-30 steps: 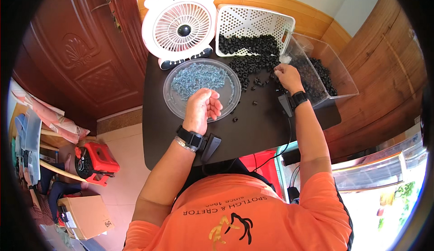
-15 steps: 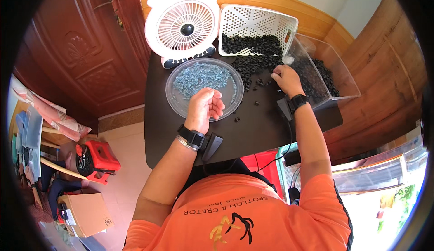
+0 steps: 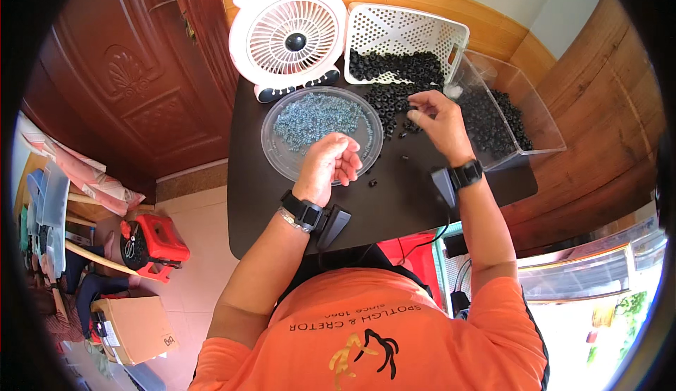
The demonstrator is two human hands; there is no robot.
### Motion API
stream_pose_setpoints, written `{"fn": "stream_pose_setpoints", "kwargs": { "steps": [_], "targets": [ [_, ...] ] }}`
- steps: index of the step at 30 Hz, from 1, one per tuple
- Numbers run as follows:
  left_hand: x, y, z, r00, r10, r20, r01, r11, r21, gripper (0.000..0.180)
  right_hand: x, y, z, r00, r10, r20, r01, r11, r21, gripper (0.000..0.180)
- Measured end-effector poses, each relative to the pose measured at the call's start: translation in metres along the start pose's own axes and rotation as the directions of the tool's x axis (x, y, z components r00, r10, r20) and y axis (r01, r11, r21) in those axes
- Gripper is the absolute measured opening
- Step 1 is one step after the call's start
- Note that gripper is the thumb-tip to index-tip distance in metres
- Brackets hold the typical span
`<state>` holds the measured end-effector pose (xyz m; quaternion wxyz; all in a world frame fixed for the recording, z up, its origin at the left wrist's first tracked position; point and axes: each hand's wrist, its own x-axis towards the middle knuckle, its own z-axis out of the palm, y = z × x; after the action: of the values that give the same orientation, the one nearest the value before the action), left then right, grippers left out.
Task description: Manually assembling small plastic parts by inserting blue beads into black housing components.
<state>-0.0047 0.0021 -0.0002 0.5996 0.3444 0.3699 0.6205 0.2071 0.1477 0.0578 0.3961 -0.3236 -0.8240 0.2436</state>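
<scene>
At the far left of the floor a cardboard box (image 3: pixel 130 327) and a red stool (image 3: pixel 151 244) are seen, well apart from the work. On the dark table (image 3: pixel 260 208) a white fan (image 3: pixel 294 35) stands at the back edge, and just in front of it lies a clear round dish (image 3: pixel 320 134) in which a heap of small blue-grey parts (image 3: pixel 313 118) is spread.

The left hand (image 3: pixel 331 165) is held over the near rim of the dish, fingers curled loosely inward; whether a part is pinched inside cannot be told. Compared with a second ago it is found in nearly the same place, so this side of the work appears to be waiting.

To the right, small black rings (image 3: pixel 398 84) spill from a tipped white perforated basket (image 3: pixel 405 39) onto the table, a few lying loose near the dish. The right hand (image 3: pixel 436 120) has been drawn back from the clear plastic bin (image 3: pixel 514 116), in which more black pieces lie, and is now raised over the spilled rings with thumb and forefinger brought together, apparently nipping one small piece, though the piece itself is too small to be made out. From this shift it is judged that a ring has just been picked and is being carried toward the waiting left hand for joining.
</scene>
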Motion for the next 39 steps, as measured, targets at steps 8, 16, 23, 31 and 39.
{"fn": "stream_pose_setpoints", "kwargs": {
  "steps": [8,16,23,31,39],
  "targets": [
    [-0.002,0.004,0.008,0.991,0.037,0.125,-0.031,0.998,-0.051,0.027,-0.033,-0.076,0.041,0.935,-0.348,0.076,0.337,0.933,0.122,0.035],
    [-0.003,0.006,0.009,0.994,0.033,0.106,-0.032,0.999,-0.004,0.024,-0.034,-0.084,0.053,0.914,-0.398,0.072,0.391,0.915,0.102,0.035],
    [0.0,0.006,0.004,0.984,0.055,0.171,-0.044,0.997,-0.067,0.023,-0.032,-0.077,0.049,0.894,-0.438,0.092,0.44,0.898,-0.009,0.033],
    [-0.002,0.004,0.004,0.984,0.045,0.171,-0.028,0.994,-0.103,0.02,-0.033,-0.073,0.053,0.921,-0.388,0.033,0.386,0.92,0.064,0.028],
    [-0.001,0.013,-0.005,0.964,0.244,-0.11,-0.255,0.962,-0.101,0.021,-0.006,-0.064,0.042,0.943,-0.245,0.223,0.228,0.968,0.101,0.015]
  ]
}}
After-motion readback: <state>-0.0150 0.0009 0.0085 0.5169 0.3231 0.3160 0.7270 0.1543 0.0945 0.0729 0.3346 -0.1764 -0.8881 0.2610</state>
